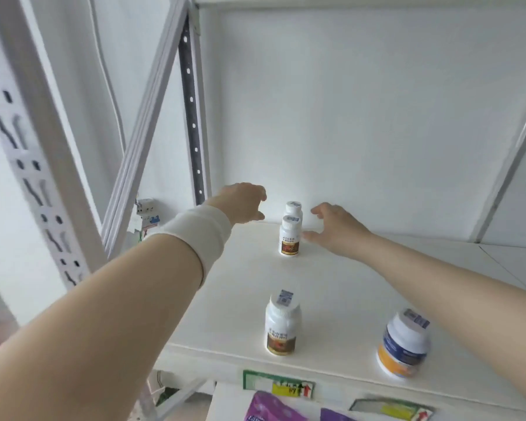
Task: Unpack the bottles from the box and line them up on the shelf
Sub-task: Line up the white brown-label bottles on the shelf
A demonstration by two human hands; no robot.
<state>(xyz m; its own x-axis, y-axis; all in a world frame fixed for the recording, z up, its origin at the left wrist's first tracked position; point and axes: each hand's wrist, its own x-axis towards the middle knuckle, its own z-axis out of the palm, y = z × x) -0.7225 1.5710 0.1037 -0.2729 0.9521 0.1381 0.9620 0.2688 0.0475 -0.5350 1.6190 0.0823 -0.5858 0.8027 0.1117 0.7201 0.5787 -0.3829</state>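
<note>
Two small white bottles with brown labels stand one behind the other deep on the white shelf (340,278): the nearer one (289,237) and the rear one (294,208). My left hand (243,205), with a white wrist band, hovers open to their left, not touching. My right hand (336,227) is open just right of them, fingertips close to the nearer bottle. A larger white bottle with a brown label (281,323) stands near the shelf's front edge. A wide white bottle with a blue and orange label (403,344) stands at the front right. The box is out of view.
White slotted uprights (37,165) and a diagonal brace (146,117) frame the shelf on the left. A dark perforated post (192,117) runs up the back corner. Price tags (278,387) hang on the shelf's front edge. Purple packaging (274,408) lies below.
</note>
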